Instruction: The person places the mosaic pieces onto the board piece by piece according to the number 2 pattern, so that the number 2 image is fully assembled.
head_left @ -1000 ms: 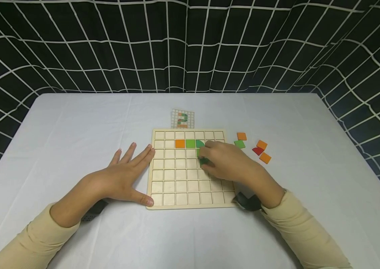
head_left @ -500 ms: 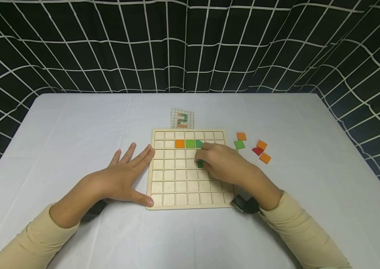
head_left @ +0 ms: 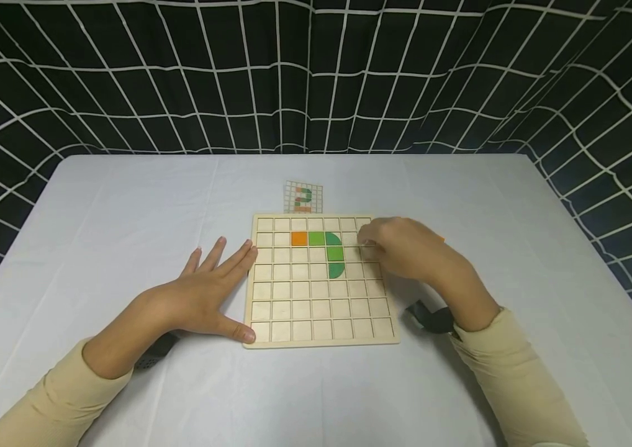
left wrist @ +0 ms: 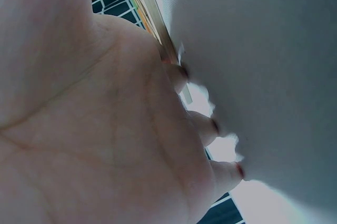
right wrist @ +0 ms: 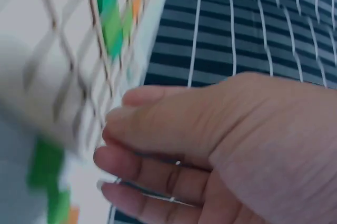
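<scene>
A pale wooden grid board (head_left: 310, 310) lies on the table. In its cells sit an orange square tile (head_left: 299, 238), a green square tile (head_left: 316, 238), a green quarter-round tile (head_left: 333, 238), another green square tile (head_left: 335, 253) and a darker green quarter-round tile (head_left: 336, 270). My left hand (head_left: 198, 298) is spread, its index fingertip and thumb on the board's left border. Over the upper right border hovers my right hand (head_left: 405, 248), fingers loosely bent, no tile showing between them; it hides most loose tiles in the head view.
A small pattern card (head_left: 303, 197) lies just behind the board. Right of the board an orange tile corner (head_left: 442, 239) peeks past the right hand. The right wrist view shows blurred loose tiles, one dark green (right wrist: 45, 163), beside the board. Black grid cloth (head_left: 310, 74) hangs behind the table.
My right hand has left the darker green quarter-round tile and moved right and away from me, uncovering the tiles in the column. The left hand stays in place.
</scene>
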{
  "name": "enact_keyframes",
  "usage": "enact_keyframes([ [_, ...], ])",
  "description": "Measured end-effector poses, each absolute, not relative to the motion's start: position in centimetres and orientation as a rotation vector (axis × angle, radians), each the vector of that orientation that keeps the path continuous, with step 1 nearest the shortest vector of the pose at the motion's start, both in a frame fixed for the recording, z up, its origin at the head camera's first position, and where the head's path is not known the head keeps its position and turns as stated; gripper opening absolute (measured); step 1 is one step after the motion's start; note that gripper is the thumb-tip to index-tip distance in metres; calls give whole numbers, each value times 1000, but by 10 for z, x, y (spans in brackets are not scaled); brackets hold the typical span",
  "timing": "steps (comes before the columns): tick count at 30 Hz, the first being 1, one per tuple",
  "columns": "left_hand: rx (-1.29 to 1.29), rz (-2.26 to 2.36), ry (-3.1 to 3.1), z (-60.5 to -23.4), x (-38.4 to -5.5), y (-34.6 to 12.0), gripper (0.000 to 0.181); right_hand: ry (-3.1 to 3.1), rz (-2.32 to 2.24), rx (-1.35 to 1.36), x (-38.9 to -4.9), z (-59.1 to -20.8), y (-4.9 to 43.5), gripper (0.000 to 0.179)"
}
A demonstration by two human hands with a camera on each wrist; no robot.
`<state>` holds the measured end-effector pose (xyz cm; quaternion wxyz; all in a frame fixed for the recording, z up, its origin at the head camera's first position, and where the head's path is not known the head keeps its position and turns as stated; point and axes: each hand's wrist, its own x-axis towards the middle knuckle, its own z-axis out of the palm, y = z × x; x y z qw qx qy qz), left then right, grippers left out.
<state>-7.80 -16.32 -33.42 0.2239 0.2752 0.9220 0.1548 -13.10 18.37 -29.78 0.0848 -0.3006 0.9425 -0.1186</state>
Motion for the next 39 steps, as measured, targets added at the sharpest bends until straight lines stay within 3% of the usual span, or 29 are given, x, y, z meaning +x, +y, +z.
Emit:
enact_keyframes([
  [6, 755, 427, 2543, -333, -78, -163, 137, 2808, -288, -539, -144, -294, 211, 41],
  [14, 751, 429, 2544, -333, -77, -163, 136, 2754, -235, -422, -151, -302, 214, 45],
  [39, 757, 421, 2537, -333, -78, -163, 136, 2769, -273, -602, -149, -305, 204, 30],
])
